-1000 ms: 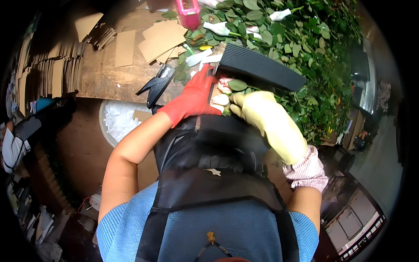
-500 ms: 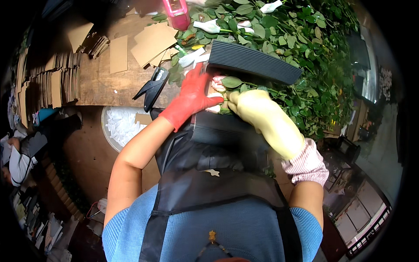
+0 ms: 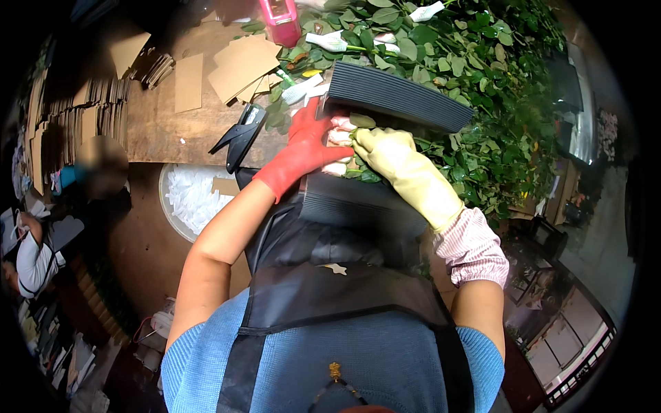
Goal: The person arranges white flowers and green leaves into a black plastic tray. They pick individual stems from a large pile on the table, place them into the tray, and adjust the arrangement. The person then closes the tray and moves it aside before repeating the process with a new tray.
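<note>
My left hand (image 3: pixel 306 141), in a red glove, presses on a cluster of pale pink rose heads (image 3: pixel 337 138) that lies between two sheets of black corrugated card (image 3: pixel 392 96). In a yellow glove, my right hand (image 3: pixel 389 155) grips the same rose heads from the right, with a green leaf at its fingertips. The lower black corrugated sheet (image 3: pixel 358 206) lies against my apron. Rose stems and leaves (image 3: pixel 482 89) spread out to the right of the bundle.
A black stapler (image 3: pixel 241 134) lies on the wooden bench (image 3: pixel 172 131) left of my hands. Brown card pieces (image 3: pixel 241 65) and a pink bottle (image 3: pixel 282 17) sit further back. A round tub of white netting (image 3: pixel 193 199) stands below the bench. Another person (image 3: pixel 34 248) sits far left.
The camera has tilted, so the bench and bundle sit slightly lower in view. Both hands stay on the rose heads; the left hand's fingers have shifted a little over them.
</note>
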`<state>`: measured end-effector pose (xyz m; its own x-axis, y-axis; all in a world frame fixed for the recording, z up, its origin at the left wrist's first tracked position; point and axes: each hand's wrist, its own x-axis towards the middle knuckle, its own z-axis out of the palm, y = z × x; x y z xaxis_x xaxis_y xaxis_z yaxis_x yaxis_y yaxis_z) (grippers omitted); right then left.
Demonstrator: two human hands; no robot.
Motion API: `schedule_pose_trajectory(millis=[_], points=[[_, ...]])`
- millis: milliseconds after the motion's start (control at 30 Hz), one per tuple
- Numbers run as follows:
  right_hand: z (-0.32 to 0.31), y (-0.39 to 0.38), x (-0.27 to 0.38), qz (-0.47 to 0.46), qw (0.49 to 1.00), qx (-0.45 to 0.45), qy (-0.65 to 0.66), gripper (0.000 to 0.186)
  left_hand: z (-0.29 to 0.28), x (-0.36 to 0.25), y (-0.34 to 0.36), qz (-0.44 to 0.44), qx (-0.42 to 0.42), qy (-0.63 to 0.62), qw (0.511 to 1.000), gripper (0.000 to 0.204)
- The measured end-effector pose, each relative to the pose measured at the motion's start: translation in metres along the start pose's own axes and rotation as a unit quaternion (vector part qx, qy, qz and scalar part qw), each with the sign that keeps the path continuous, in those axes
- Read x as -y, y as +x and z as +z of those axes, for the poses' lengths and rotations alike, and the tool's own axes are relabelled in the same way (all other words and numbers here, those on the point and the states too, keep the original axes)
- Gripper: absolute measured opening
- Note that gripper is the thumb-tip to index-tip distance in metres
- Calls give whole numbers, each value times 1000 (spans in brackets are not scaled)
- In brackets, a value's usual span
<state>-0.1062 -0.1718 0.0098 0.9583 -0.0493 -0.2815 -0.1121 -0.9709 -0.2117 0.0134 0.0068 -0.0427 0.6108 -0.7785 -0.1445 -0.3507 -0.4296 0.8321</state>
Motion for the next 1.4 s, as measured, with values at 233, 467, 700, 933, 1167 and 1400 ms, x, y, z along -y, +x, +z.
schedule_pose_trajectory(millis=[233,467,700,933,1167,1400], points=[[-56,-12,19,112,988,65,-82,44,14,6,-5,-20,-52,5,998,40],[-7,20,-13,96,993,24,69,39,11,0,-3,-4,-40,36,999,51],[-35,1,-3,142,944,62,290,38,22,13,-6,-11,-133,-51,990,99],[-7,-6,-13,-6,976,-124,178,31,5,-17,5,-97,-30,44,994,78],[-85,-7,17,100,980,38,171,36,12,-8,11,-87,-57,-9,995,58],[-61,5,17,99,992,-14,73,26,14,-12,7,-83,-72,-37,993,54]])
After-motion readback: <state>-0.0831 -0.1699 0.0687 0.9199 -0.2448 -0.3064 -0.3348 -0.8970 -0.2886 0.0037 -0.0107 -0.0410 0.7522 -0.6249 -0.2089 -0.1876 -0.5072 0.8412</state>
